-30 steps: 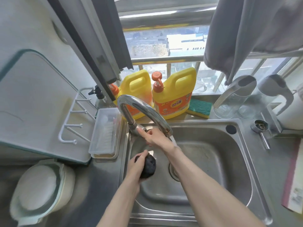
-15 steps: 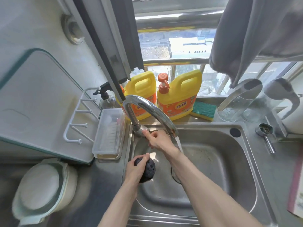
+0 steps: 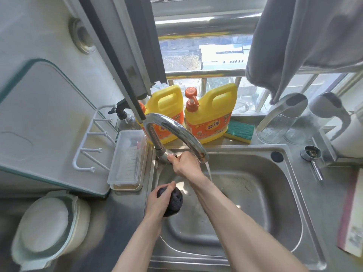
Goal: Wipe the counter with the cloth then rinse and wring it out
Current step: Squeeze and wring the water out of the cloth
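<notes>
while a thin stream of water [image 3: 208,171] falls from the curved, glossy chrome tap [image 3: 176,128] into the dull, scuffed stainless steel sink [image 3: 265,193], the left hand [image 3: 158,204] clenches the cloth [image 3: 175,201]. the cloth is a dark, knobbly fabric squeezed into a tight ball, and it is held over the left side of the basin. behind the sink stand two yellow plastic detergent jugs [image 3: 211,114] with moulded handles, and a green and yellow sponge [image 3: 240,131] lies beside them. a ribbed clear plastic box [image 3: 127,158] sits at the sink's left edge.

the palm covers the cloth's left part. the fitting at the foot of the tap is hidden under the right hand [image 3: 186,163], so its shape cannot be made out, and the right forearm covers the drain. the steel counter [image 3: 324,203] blurs toward the frame edges.

the right arm reaches diagonally across the basin, between cloth and stream, with its fingers curled round the foot of the tap. the left thumb lies over the top of the ball.
</notes>
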